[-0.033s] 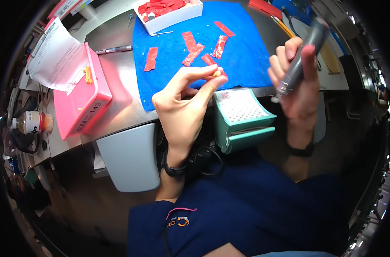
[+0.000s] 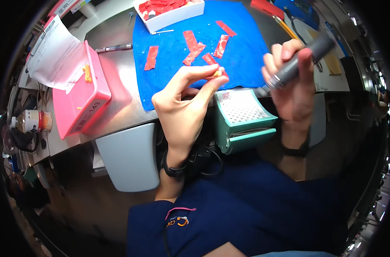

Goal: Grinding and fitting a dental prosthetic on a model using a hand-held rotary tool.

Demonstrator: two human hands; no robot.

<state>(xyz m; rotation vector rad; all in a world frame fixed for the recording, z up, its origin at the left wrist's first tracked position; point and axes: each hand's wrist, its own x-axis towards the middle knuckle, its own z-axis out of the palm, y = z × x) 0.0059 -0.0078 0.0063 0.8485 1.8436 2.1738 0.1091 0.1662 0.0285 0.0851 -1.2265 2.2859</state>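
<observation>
Grey metal workbench [image 2: 117,107] seen from above, its middle covered by a blue cloth mat [image 2: 246,51]. Left hand [image 2: 182,107]: thumb and forefinger pressed together on a small orange piece [image 2: 218,73], held raised over the near edge of the mat. The piece is tiny and barely shows between the fingertips; it is judged very light, easily dropped and possibly easy to crush, so a gentle tip pinch across its sides, as shown, suits it best. Right hand [image 2: 295,90]: fingers wrapped around a dark grey pen-shaped tool [image 2: 298,62], its lower end angled down toward the pinch, its upper end pointing up and away. The tool looks rigid and smooth, best gripped along its middle barrel.

Directly below the pinch stands a teal box [image 2: 242,122] with a perforated top. Beyond the pinch, red strips [image 2: 194,45] lie scattered on the mat, and farther still a white tray [image 2: 169,17] holds more red pieces. To the left of the pinch, a pink box [image 2: 81,96] sits on the bench with paper sheets [image 2: 57,55] resting across it and a few small orange bits on its lid; a pen [image 2: 113,48] lies behind it. At the far left stands a small bottle [image 2: 32,121]. Each wrist carries a dark band.
</observation>
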